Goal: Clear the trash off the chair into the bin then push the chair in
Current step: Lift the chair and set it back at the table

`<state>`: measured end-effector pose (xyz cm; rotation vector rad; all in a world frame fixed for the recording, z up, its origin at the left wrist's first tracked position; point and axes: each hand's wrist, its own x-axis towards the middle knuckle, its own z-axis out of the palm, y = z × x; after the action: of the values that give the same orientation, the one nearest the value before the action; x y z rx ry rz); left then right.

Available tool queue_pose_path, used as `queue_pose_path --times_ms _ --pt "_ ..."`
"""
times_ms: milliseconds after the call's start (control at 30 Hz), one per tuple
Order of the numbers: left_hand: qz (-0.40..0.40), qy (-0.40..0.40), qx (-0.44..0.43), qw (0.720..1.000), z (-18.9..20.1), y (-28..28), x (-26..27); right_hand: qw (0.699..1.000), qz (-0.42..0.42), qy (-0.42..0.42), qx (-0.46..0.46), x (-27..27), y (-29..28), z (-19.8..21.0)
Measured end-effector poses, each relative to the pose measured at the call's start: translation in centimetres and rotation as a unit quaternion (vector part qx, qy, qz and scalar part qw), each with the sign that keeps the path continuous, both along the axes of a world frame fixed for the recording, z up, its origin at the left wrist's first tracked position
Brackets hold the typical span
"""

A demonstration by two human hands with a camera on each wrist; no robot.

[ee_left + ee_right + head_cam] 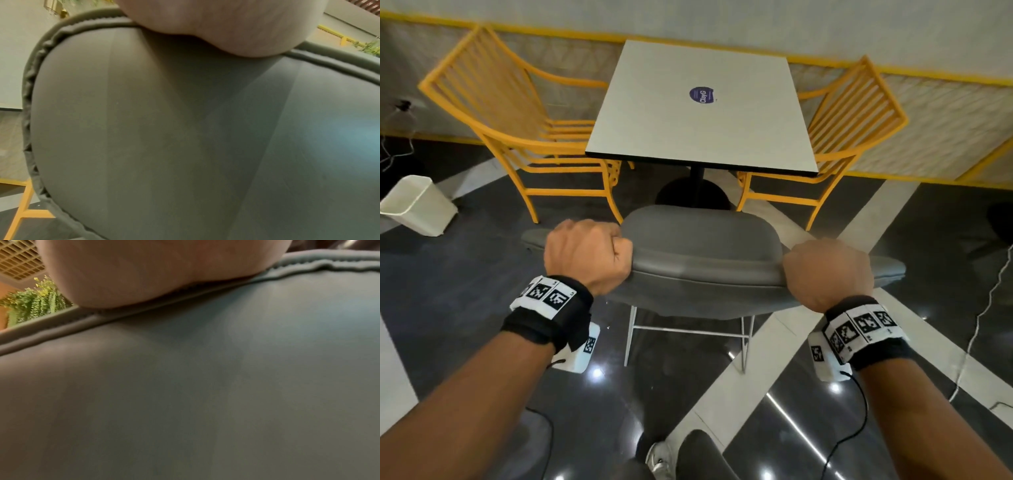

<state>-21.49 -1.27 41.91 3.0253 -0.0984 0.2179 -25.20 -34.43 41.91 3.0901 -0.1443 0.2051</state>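
Note:
A grey padded chair (702, 240) stands in front of me, its seat facing the white table (698, 106). My left hand (585, 253) grips the top edge of the backrest on the left, fingers curled over it. My right hand (828, 270) grips the same edge on the right. Both wrist views are filled by the grey back of the chair (185, 138) (205, 394), with the heel of the left hand (226, 24) and of the right hand (144, 272) on the rim. The seat shows no trash. A white bin (414, 205) stands on the floor at far left.
Two yellow slatted chairs flank the table, one at left (493, 113) and one at right (856, 126). The table's black pedestal base (693, 195) is just beyond the grey chair. Cables (976, 329) trail over the glossy dark floor at right.

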Motion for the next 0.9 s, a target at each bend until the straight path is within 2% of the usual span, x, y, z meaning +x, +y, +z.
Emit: queue_pose_path --times_ms 400,900 --pt "0.004 -0.025 -0.007 1.000 -0.4 -1.2 8.8 1.000 0.019 -0.005 0.015 9.2 -1.5 0.1" --pt "0.012 -0.042 -0.014 0.999 -0.9 0.7 13.9 0.999 0.025 -0.017 0.020 15.5 0.4 0.2"
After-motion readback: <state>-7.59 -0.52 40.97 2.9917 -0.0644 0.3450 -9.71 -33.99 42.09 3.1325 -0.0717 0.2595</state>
